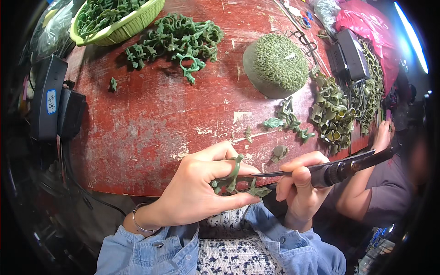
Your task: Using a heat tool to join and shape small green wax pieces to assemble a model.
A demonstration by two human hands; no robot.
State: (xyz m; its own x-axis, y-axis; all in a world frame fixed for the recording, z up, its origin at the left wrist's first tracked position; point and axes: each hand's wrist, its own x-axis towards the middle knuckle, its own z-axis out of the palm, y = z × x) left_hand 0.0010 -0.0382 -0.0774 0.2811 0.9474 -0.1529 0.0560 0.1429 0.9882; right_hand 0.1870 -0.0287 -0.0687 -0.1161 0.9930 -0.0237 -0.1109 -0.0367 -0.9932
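My left hand point(197, 183) is closed around a green piece point(233, 176) with a ring-like band and leaf-shaped ends, perhaps wax or plastic. My right hand point(305, 188) grips a black pen-like tool point(334, 173) with a ridged collar and a long thin tip. That tip reaches to the green piece between the left thumb and fingers; whether it touches is hidden. Just beyond the right hand, a small dull-green cup-shaped bit point(279, 152) lies on the red table point(137, 137). Several loose green pieces point(288, 117) lie farther back.
Green ring-like pieces point(178, 39) are heaped at the back left, beside a light-green basket point(120, 23). A round block with a bumpy green top point(282, 62) stands back right. Olive-green parts point(334, 114) pile up nearby. Black boxes point(49, 98) stand left. Another person's arm point(360, 192) is at right.
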